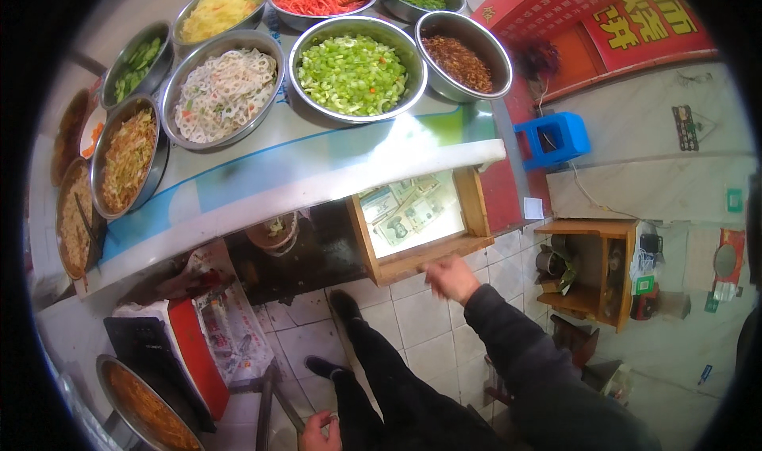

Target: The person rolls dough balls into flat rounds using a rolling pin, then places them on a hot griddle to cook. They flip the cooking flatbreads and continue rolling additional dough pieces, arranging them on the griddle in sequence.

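My right hand [452, 279] is at the front of a pulled-out wooden drawer [433, 262], its fingers bent and slightly blurred. The fingertips meet the drawer's front edge in the picture; whether they grip it is unclear. Several banknotes [411, 213] lie loose on the drawer's white bottom. Low in the view, beside my dark trousers, my left hand [321, 432] hangs with its fingers loosely curled and apart. Nothing shows in it, and the bottom rim of the picture cuts it off.
Steel bowls of chopped celery [354, 73], sliced lotus root [226, 94] and chilli flakes [458, 64] stand on the counter [333, 165]. A blue stool [553, 138] and a wooden cabinet [619, 272] are at right. A pan of red-brown food [149, 406] sits lower left, near a black cooker [143, 350].
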Available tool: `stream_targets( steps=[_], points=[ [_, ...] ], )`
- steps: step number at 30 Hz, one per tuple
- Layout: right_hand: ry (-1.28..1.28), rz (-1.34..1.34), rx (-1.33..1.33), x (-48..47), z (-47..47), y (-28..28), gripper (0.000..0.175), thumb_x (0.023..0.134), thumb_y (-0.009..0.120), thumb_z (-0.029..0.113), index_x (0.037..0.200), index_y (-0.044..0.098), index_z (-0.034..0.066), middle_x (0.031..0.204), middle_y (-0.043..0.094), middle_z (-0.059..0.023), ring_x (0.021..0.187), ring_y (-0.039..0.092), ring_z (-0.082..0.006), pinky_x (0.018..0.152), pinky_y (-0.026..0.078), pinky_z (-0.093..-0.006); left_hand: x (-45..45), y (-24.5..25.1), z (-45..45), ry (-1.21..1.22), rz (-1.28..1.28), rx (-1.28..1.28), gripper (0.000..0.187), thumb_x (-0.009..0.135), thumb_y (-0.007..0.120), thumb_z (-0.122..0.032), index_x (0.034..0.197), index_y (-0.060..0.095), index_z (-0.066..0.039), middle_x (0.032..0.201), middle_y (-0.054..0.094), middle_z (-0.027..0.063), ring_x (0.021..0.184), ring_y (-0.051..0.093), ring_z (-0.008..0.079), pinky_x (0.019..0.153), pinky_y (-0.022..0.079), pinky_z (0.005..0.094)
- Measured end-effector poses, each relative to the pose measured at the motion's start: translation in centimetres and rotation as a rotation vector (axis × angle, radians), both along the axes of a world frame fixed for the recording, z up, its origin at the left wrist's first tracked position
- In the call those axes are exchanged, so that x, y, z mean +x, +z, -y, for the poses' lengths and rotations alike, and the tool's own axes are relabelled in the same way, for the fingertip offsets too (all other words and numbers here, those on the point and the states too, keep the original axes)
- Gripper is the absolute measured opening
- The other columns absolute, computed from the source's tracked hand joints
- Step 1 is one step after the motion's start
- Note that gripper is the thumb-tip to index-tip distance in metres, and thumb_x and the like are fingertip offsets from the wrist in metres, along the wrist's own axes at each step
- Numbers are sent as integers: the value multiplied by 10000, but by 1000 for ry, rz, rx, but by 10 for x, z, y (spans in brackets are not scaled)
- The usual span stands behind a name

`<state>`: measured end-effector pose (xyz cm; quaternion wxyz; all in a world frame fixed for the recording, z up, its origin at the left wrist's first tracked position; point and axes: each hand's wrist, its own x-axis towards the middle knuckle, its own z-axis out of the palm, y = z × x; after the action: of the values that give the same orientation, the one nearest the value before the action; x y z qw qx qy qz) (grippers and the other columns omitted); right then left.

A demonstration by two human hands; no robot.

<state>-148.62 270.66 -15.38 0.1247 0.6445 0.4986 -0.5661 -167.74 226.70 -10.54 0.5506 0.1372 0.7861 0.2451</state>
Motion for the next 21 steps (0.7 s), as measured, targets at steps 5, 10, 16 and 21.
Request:
stream_targets(
  steps=[5, 10, 16, 21],
  points=[
    [-388, -127, -241, 3, 20, -15, 526, 1010, 683, 433, 1188, 637, -60, 1016, 733, -160, 943, 736, -264, 799, 611, -384, -16, -13, -14, -183, -44, -73, 356, 1015, 700, -256, 1280, 672, -20, 1336, 676, 195, 1168, 686, 382, 1077, 508, 496],
    [-814, -450, -185, -10, 5, -38, 326, 1019, 576, 185, 1244, 600, -51, 1227, 677, -209, 1145, 681, -349, 1028, 548, -433, -74, -55, -79, -71, -44, 67, 634, 969, 652, -135, 1545, 447, 30, 1462, 604, 258, 1433, 517, 411, 1219, 379, 475],
    [-759, -683, -92, -62, -58, -39, 256, 992, 528, 39, 1183, 582, -123, 1269, 645, -250, 1201, 665, -375, 1033, 555, -431, -160, -136, -206, 514, 117, 417, 672, 1009, 611, -73, 1614, 332, 8, 1659, 400, 197, 1499, 447, 328, 1229, 368, 428],
    [-628, -868, 70, -96, -85, -39, 439, 955, 486, -54, 1381, 472, -161, 1419, 561, -270, 1267, 633, -413, 1048, 557, -434, -213, -197, -284, 1164, 453, 631, 487, 999, 615, -46, 1477, 519, -45, 1438, 577, 140, 1306, 568, 290, 1138, 468, 444]
  ],
)
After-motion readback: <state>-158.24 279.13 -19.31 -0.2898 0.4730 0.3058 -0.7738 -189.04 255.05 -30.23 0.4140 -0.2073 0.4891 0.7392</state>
